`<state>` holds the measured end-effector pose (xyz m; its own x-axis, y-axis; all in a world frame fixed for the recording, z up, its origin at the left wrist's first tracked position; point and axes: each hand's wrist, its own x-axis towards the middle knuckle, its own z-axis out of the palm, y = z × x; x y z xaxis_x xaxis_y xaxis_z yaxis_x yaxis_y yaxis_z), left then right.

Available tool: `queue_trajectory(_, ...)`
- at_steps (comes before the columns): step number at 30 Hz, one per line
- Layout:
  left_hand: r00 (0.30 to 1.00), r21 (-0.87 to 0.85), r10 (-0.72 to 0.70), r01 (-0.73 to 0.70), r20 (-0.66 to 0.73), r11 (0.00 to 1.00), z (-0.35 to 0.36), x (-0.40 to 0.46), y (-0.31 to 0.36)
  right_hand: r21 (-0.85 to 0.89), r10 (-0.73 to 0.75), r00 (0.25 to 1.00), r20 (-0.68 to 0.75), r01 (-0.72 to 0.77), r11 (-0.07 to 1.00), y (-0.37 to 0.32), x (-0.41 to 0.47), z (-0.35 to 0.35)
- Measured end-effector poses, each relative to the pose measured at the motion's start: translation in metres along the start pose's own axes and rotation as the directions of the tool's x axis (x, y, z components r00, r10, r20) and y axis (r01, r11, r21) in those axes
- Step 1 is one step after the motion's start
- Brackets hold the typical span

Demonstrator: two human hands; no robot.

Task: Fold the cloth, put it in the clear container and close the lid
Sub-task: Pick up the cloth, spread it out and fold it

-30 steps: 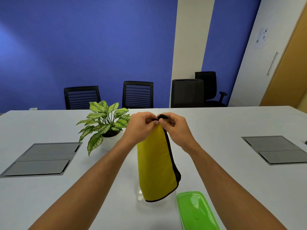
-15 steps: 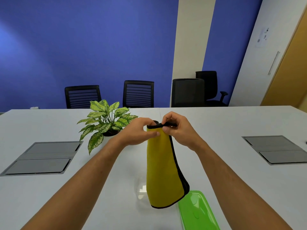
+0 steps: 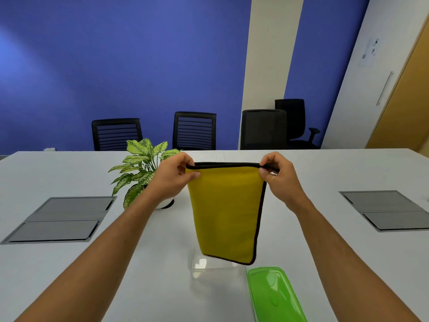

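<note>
A yellow cloth (image 3: 226,210) with a black hem hangs folded in the air above the white table (image 3: 325,240). My left hand (image 3: 175,175) pinches its top left corner and my right hand (image 3: 277,174) pinches its top right corner, so the top edge is stretched flat between them. Below the cloth's lower end stands the clear container (image 3: 214,274), open, its far rim hidden by the cloth. The green lid (image 3: 275,296) lies flat on the table just right of the container.
A potted plant (image 3: 141,168) stands on the table behind my left hand. Grey cable hatches are set into the table at the left (image 3: 60,219) and right (image 3: 385,209). Black chairs (image 3: 195,131) line the far edge in front of a blue wall.
My hands have moved apart, spreading the cloth's top edge from a bunched grip into a wide flat line. The cloth hangs broader and its lower end has swung over the container.
</note>
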<state>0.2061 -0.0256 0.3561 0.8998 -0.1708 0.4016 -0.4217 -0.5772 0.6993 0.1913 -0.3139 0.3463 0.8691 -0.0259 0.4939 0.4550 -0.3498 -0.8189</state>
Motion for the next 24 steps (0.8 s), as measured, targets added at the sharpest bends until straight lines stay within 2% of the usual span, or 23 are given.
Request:
queue_trajectory(6,0.988,-0.180,0.031,-0.058,-0.154,0.982,0.005,0.004,0.019,-0.108,-0.024,0.999,-0.033,0.020,0.994,0.000,0.001,0.000)
queue_trajectory(10,0.981,-0.221,0.050,-0.092,-0.189,0.971,0.014,0.008,0.032,-0.358,-0.131,0.989,-0.075,0.096,0.929,-0.008,0.000,0.010)
queue_trajectory(12,0.983,-0.211,0.063,-0.099,-0.174,0.972,0.020,0.008,0.038,-0.439,-0.200,0.980,-0.012,0.175,0.881,-0.014,-0.002,0.021)
queue_trajectory(13,0.983,-0.210,0.074,-0.109,-0.166,0.972,0.024,0.008,0.041,-0.433,-0.218,0.976,0.027,0.208,0.877,-0.017,-0.003,0.027)
queue_trajectory(17,0.980,-0.173,0.162,-0.181,-0.118,0.968,0.037,0.006,0.050,-0.224,-0.213,0.973,0.087,0.227,0.948,-0.034,-0.005,0.059)
queue_trajectory(20,0.974,-0.176,0.194,-0.213,-0.120,0.961,0.041,0.005,0.051,-0.225,-0.238,0.971,0.003,0.232,0.946,-0.041,-0.005,0.072)
queue_trajectory(24,0.985,-0.201,0.148,-0.163,-0.086,0.966,0.044,0.000,0.044,-0.269,-0.239,0.968,-0.076,0.211,0.940,-0.040,-0.005,0.080)
